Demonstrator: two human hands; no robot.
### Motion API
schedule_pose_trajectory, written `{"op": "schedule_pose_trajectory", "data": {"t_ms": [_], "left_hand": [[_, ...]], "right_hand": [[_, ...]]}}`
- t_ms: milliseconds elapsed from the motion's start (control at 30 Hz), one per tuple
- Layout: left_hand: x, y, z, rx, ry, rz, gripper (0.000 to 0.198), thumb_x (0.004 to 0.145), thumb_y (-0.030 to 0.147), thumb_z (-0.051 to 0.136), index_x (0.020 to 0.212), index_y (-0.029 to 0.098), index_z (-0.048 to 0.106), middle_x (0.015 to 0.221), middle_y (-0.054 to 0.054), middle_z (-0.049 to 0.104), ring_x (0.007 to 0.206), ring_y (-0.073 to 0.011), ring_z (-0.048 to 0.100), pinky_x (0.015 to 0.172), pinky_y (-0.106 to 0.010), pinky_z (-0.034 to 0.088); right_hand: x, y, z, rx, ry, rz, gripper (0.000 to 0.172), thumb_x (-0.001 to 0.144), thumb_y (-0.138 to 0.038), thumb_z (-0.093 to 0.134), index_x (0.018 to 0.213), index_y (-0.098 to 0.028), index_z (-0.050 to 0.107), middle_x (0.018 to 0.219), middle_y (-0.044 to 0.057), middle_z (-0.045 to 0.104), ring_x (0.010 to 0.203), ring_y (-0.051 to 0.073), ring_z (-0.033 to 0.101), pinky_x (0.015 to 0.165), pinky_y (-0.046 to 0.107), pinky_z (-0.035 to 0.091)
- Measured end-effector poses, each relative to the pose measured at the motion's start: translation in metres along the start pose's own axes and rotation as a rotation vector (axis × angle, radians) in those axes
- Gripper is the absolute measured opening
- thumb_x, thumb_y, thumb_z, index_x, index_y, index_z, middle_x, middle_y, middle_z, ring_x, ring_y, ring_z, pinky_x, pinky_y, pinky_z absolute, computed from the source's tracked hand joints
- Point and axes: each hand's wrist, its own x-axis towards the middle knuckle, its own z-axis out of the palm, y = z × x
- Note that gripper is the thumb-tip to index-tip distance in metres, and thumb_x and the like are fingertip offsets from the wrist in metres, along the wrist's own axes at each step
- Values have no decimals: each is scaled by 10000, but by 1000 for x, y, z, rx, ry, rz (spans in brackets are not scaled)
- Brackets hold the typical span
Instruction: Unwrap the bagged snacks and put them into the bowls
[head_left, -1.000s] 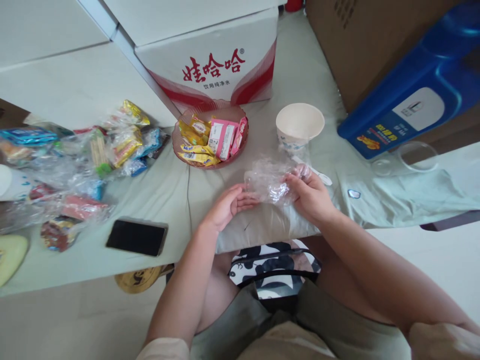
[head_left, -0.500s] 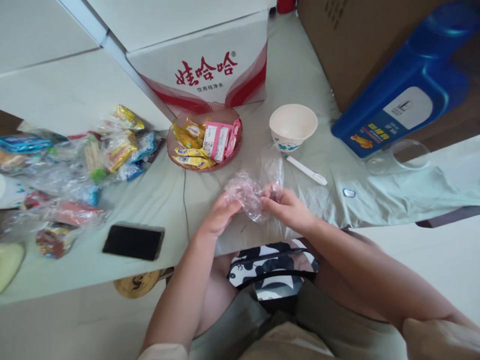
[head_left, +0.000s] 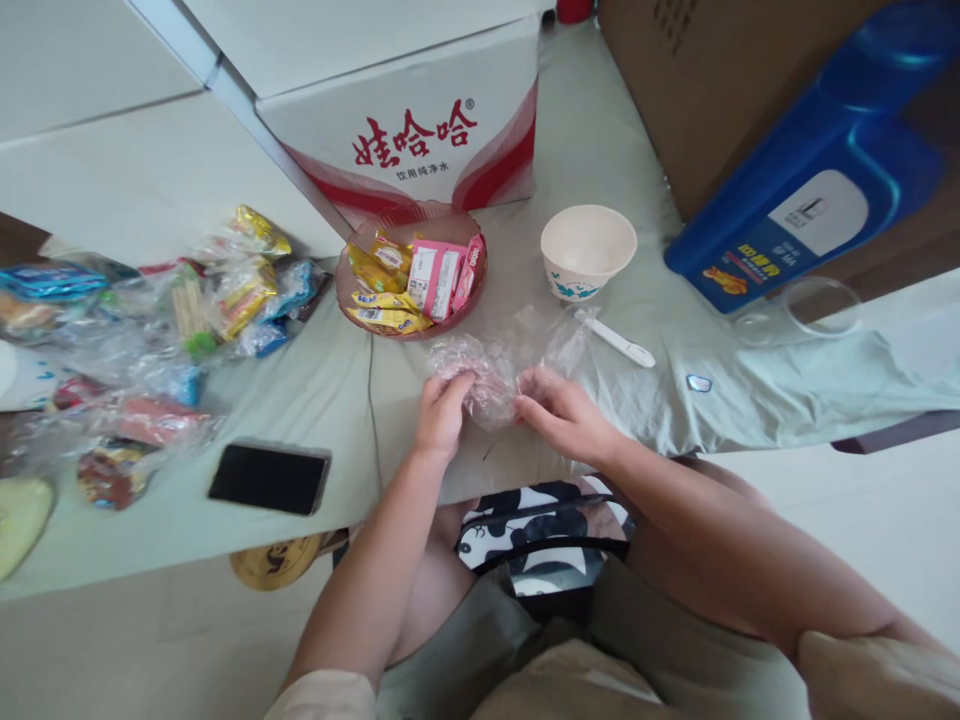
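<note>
A crumpled clear plastic bag (head_left: 491, 385) is stretched between my two hands above the near edge of the table. My left hand (head_left: 444, 410) pinches its left side, thumb on top. The fingers of my right hand (head_left: 559, 410) are closed on the right side, where a loose flap of film spreads away toward the back. Something pinkish shows through the film, but I cannot make out what. Just beyond my hands sit a pink glass bowl (head_left: 356, 322) of packaged snacks and a white paper bowl (head_left: 577, 272). A white pen-like stick (head_left: 619, 340) lies by the flap.
Several wrapped snacks and bags (head_left: 150, 340) are heaped at the left, with a black phone (head_left: 268, 478) nearer me. A printed carton (head_left: 420, 140) stands behind. At right are a blue bottle (head_left: 802, 190), a clear plastic cup (head_left: 821, 305) and a small packet (head_left: 699, 383).
My left hand has turned more upright and shifted slightly, and the bag between my hands has changed shape. The loose flap now spreads farther right, over the end of the white stick.
</note>
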Motion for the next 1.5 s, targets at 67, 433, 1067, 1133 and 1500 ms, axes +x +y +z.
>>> {"op": "schedule_pose_trajectory", "data": {"t_ms": [67,433,1067,1133,1500], "left_hand": [[0,7,-3,-20,-1,-16,257,601,353,745,797,197,689,738,-10,741,777,-215,736,732,-312,572],[-4,30,-20,112,-304,-183,422,530,196,671,952,190,662,852,-18,787,485,-143,642,423,-214,366],[-12,2,7,392,15,310,199,898,372,664,1029,227,702,993,-49,775,1005,-233,718,923,-328,546],[-13,6,8,340,121,327,219,940,412,615,1059,235,659,1026,-54,763,1029,-231,717,895,-322,553],[-22,0,13,-317,-75,198,531,711,534,831,1105,234,640,1123,-94,758,1186,-315,697,990,-419,567]], "right_hand": [[3,4,-2,150,24,78,328,903,-509,578,1100,-247,580,792,28,711,733,210,672,635,333,466],[7,-4,-29,512,59,351,420,782,-400,727,1148,-225,619,910,64,750,745,198,711,623,312,546],[1,6,6,-30,218,-241,673,897,-420,646,1516,-280,422,1614,134,433,1488,324,437,1199,556,410],[4,8,8,247,328,-96,823,850,-537,676,1547,-282,319,1619,158,403,1434,322,502,1109,521,500],[17,-9,15,758,359,250,358,659,-432,799,893,-219,633,657,-43,621,555,106,549,541,241,441]]}}
